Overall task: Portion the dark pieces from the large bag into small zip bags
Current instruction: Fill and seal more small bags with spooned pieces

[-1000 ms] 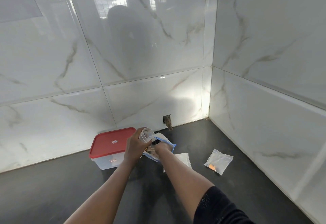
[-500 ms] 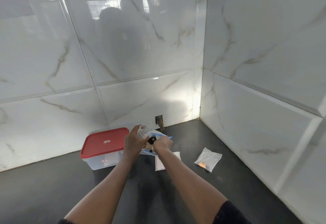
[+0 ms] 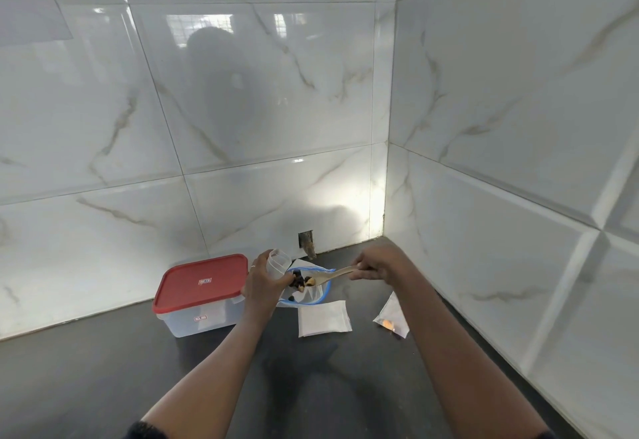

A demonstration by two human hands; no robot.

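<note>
My left hand point(image 3: 263, 283) holds a small clear zip bag point(image 3: 278, 263) upright with its mouth up. My right hand point(image 3: 378, 264) grips the handle of a wooden spoon point(image 3: 328, 276), whose bowl carries several dark pieces point(image 3: 301, 282) just right of the small bag. Below the spoon lies the large blue-edged zip bag point(image 3: 311, 295), open on the dark counter, with a few dark pieces inside. My hands are apart, with the spoon spanning the gap between them.
A clear box with a red lid point(image 3: 202, 286) stands left of my left hand. A flat stack of empty small bags point(image 3: 324, 318) lies in front of the large bag. A filled small bag point(image 3: 392, 317) lies to the right. Tiled walls meet in a corner point(image 3: 380, 231) behind.
My right hand has drawn back to the right out of the large bag, lifting the spoon loaded with dark pieces. My left hand still holds the small bag in place.
</note>
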